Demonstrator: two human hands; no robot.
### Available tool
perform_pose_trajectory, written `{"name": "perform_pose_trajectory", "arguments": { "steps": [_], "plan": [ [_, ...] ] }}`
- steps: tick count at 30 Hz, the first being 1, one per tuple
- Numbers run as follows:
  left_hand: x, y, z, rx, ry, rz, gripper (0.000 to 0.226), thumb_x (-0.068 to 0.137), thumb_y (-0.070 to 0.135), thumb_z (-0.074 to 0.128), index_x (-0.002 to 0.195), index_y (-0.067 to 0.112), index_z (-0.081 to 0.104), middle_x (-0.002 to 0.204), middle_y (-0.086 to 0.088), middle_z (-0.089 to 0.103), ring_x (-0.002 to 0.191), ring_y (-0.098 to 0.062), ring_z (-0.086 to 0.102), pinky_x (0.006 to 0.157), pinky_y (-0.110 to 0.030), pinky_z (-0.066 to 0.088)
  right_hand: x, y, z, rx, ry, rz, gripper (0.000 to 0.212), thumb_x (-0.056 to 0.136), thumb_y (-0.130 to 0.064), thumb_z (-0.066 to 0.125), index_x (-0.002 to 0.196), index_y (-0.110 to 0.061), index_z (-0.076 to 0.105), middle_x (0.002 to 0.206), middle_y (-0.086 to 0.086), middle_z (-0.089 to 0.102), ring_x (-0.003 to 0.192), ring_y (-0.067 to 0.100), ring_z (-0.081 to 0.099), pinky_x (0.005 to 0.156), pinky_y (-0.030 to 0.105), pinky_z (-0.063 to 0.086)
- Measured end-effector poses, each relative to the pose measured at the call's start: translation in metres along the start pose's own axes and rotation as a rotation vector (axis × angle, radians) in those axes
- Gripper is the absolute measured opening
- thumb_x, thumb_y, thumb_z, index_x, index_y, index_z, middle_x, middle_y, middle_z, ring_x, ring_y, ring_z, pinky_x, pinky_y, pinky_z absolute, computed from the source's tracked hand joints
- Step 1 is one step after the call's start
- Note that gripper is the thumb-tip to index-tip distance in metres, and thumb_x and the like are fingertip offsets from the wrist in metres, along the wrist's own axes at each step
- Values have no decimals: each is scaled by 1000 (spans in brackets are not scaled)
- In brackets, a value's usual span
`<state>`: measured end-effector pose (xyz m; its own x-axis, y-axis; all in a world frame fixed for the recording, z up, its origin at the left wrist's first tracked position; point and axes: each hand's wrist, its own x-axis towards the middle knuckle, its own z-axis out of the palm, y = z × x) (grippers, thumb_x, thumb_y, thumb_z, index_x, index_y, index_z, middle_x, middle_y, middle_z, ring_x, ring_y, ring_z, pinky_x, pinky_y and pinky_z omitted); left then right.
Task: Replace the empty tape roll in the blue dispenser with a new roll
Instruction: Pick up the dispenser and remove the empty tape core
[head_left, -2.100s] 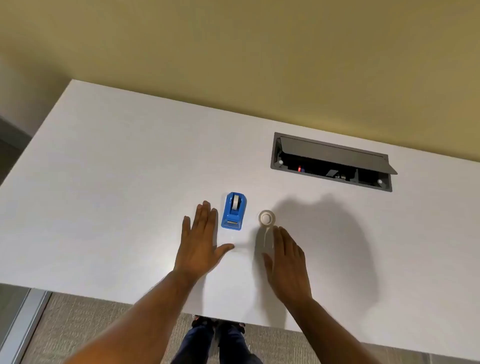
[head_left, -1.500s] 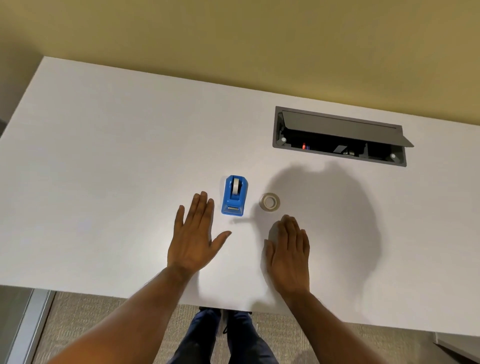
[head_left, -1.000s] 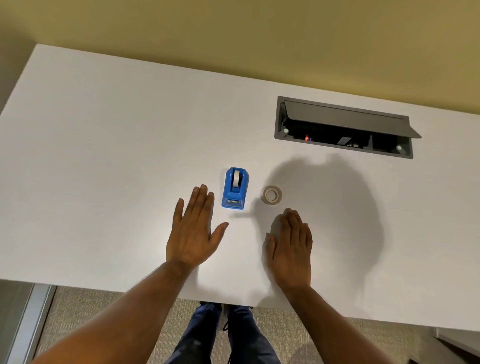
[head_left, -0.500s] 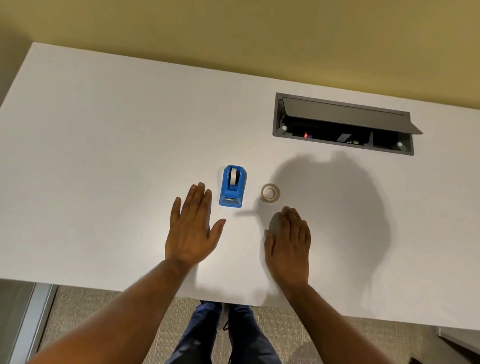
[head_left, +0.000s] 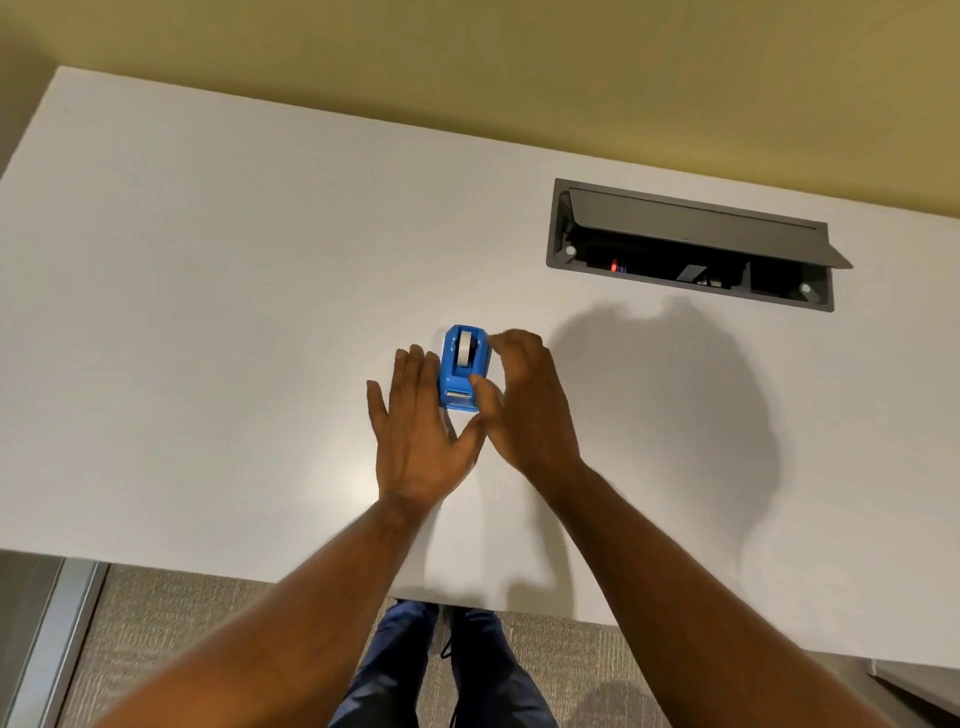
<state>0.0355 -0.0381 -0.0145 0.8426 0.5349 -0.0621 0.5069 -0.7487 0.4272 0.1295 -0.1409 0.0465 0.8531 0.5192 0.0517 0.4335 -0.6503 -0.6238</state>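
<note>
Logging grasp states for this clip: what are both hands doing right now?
Left hand: open, flat beside the blue dispenser, holding nothing.
Right hand: open, curled over the dispenser; actual contact cannot be told.

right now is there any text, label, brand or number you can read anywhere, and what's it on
None can be read.
blue dispenser: no print shows on its body; the pale strip at its near end is too small to tell.
roll in the dispenser: plain, no lettering visible.
open cable box in the table: a small red spot and dark parts inside, too small and dim for any marking.
</note>
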Motion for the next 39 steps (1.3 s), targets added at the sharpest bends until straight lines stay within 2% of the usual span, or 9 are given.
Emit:
{"name": "perform_pose_trajectory", "arguments": {
  "steps": [3, 8, 10, 17, 21, 25, 30, 34, 39],
  "plan": [
    [6, 11, 1, -72, -12, -61, 84, 92, 61, 56, 159, 18, 29, 167, -3, 32, 158, -19, 15, 128, -51, -1, 13, -2, -1, 32, -26, -108, 43, 92, -21, 66, 130, -5, 56, 129, 11, 59, 115, 24, 58, 92, 34, 55],
    [14, 16, 3, -59, -55, -46, 80, 95, 56, 55, 161, 21, 27, 168, 0, 30, 158, -16, 15, 127, -48, -9, 25, 0, 0, -9, -51, -217, 39, 89, -15, 68, 122, 6, 62, 120, 22, 63, 106, 33, 61, 88, 40, 55],
    [14, 15, 5, -53, -54, -40, 79, 95, 56, 54, 161, 22, 26, 168, 0, 30, 158, -16, 16, 127, -47, -7, 29, 2, 1, -22, -69, -225, 38, 88, -13, 69, 119, 8, 63, 116, 23, 64, 103, 34, 60, 88, 42, 54],
    [14, 14, 6, -51, -30, -49, 81, 96, 67, 39, 161, 21, 26, 168, 0, 29, 157, -15, 20, 129, -43, 2, 39, 0, 0, -11, -111, -199, 36, 86, -17, 73, 116, 2, 66, 111, 18, 67, 99, 31, 61, 89, 39, 52],
    [14, 16, 4, -70, -10, -61, 80, 97, 65, 47, 160, 20, 28, 167, -2, 33, 155, -17, 27, 130, -43, 5, 39, -2, -2, -25, -107, -199, 37, 85, -18, 75, 115, 2, 67, 109, 18, 69, 95, 30, 64, 86, 37, 55],
    [14, 17, 4, -117, 2, -79, 82, 95, 63, 54, 160, 19, 29, 166, -2, 35, 154, -16, 31, 130, -42, 7, 41, -5, -2, -29, -95, -181, 36, 82, -14, 75, 115, 0, 67, 106, 15, 69, 91, 29, 65, 83, 42, 56],
    [15, 17, 5, -123, -4, -81, 86, 94, 64, 55, 160, 18, 27, 166, -2, 35, 153, -17, 33, 130, -41, 8, 40, -7, -6, -29, -103, -195, 39, 85, -17, 74, 119, 0, 65, 110, 15, 72, 93, 29, 69, 85, 41, 58],
    [15, 18, 3, -131, 3, -86, 83, 95, 62, 56, 160, 18, 29, 165, -1, 36, 154, -16, 31, 130, -41, 8, 36, -9, -7, 7, -90, -122, 41, 85, -18, 74, 123, -5, 64, 114, 10, 72, 98, 27, 70, 90, 44, 57],
    [14, 21, 0, -190, 21, -112, 73, 99, 54, 54, 158, 17, 30, 163, -1, 41, 148, -18, 42, 130, -37, 7, 24, -16, -8, 30, -59, -51, 41, 85, -20, 75, 123, -12, 65, 115, 4, 72, 107, 22, 66, 97, 43, 52]
  ]
}}
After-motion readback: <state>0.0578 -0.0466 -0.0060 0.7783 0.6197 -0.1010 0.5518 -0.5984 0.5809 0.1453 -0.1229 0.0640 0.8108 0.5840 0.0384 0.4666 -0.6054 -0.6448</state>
